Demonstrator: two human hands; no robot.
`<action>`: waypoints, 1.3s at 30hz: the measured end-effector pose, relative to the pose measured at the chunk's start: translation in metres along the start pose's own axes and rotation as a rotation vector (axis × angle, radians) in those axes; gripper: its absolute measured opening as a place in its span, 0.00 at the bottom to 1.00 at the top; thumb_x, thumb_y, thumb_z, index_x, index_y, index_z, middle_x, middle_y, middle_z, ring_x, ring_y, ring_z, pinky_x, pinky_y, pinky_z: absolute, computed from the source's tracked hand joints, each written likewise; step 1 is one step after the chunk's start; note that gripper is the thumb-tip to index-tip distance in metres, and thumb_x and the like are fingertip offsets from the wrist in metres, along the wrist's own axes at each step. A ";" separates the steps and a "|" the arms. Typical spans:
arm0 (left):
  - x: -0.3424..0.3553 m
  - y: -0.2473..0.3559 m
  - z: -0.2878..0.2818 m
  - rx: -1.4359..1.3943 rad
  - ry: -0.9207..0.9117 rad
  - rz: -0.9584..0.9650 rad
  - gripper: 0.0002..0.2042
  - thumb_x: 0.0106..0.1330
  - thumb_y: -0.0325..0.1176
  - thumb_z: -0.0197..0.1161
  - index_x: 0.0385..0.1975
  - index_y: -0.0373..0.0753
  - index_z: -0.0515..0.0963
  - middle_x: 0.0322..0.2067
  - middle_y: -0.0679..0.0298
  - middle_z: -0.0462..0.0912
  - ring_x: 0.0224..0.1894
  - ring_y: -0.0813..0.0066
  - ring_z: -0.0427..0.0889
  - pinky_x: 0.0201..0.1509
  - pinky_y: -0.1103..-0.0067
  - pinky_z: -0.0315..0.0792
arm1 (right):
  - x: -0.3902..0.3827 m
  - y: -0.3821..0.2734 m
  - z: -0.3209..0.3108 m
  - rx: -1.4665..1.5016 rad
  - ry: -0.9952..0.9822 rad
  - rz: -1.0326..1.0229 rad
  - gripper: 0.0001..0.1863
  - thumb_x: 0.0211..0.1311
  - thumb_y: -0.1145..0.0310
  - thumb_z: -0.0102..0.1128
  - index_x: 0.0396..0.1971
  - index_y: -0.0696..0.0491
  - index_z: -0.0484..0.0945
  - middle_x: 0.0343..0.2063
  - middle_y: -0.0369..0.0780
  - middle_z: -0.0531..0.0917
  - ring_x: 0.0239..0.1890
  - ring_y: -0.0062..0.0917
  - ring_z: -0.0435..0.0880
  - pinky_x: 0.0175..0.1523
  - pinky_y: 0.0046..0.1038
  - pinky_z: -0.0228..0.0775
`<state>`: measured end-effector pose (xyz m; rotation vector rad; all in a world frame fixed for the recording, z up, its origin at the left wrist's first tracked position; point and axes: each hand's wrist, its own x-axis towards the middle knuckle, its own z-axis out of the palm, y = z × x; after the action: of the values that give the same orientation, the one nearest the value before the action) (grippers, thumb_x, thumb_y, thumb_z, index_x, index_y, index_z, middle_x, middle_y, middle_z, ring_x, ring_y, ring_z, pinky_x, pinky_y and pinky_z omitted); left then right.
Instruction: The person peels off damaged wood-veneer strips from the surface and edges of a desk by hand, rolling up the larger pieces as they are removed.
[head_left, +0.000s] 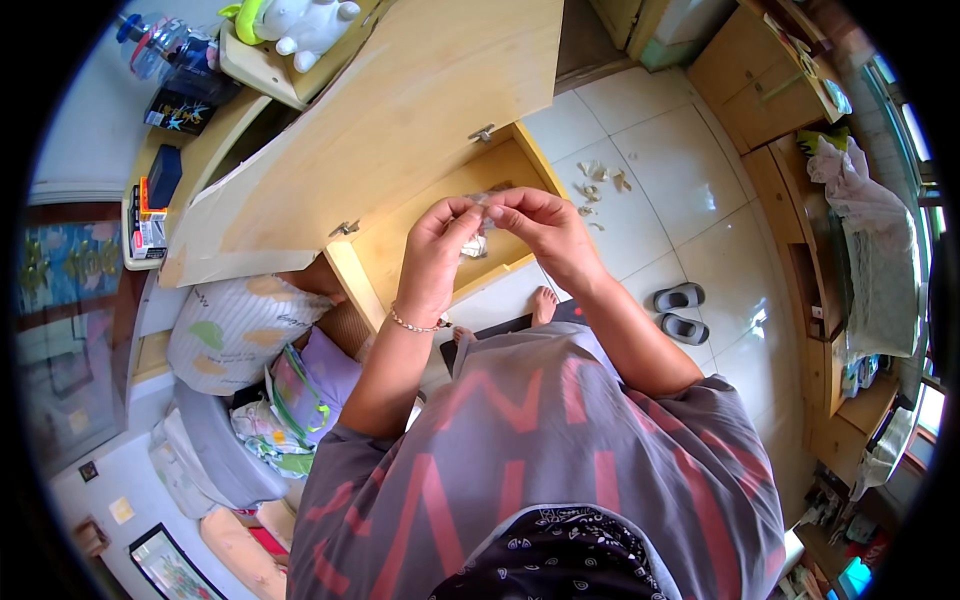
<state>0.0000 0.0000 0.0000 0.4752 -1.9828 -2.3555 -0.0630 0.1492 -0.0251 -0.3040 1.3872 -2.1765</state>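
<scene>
My left hand and my right hand meet above an open wooden drawer-like box. Thumbs and fingertips of both hands are pinched together at one spot. Between and below them shows a small crinkled, see-through plastic bag with something whitish in it; the fingers hide most of it. A beaded bracelet circles my left wrist. Beyond the box, a large pale wooden panel stands tilted, with two metal hinges near its lower edge.
Scattered pale scraps lie on the tiled floor, right of the box. Grey slippers rest farther right. Cushions and folded cloths are at the left. A shelf holds a plush toy. Wooden cabinets line the right side.
</scene>
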 end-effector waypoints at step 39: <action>-0.046 -0.080 -0.087 -0.418 0.170 -0.515 0.18 0.70 0.45 0.51 0.46 0.35 0.73 0.42 0.59 0.80 0.45 0.72 0.77 0.51 0.77 0.67 | 0.035 -0.015 -0.230 -1.237 0.676 0.176 0.12 0.59 0.67 0.63 0.36 0.61 0.81 0.28 0.41 0.84 0.29 0.23 0.82 0.36 0.21 0.74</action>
<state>0.0793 -0.0583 -0.0803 1.2197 -1.3542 -2.7868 -0.2021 0.3115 -0.1174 0.1658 2.8728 -1.0168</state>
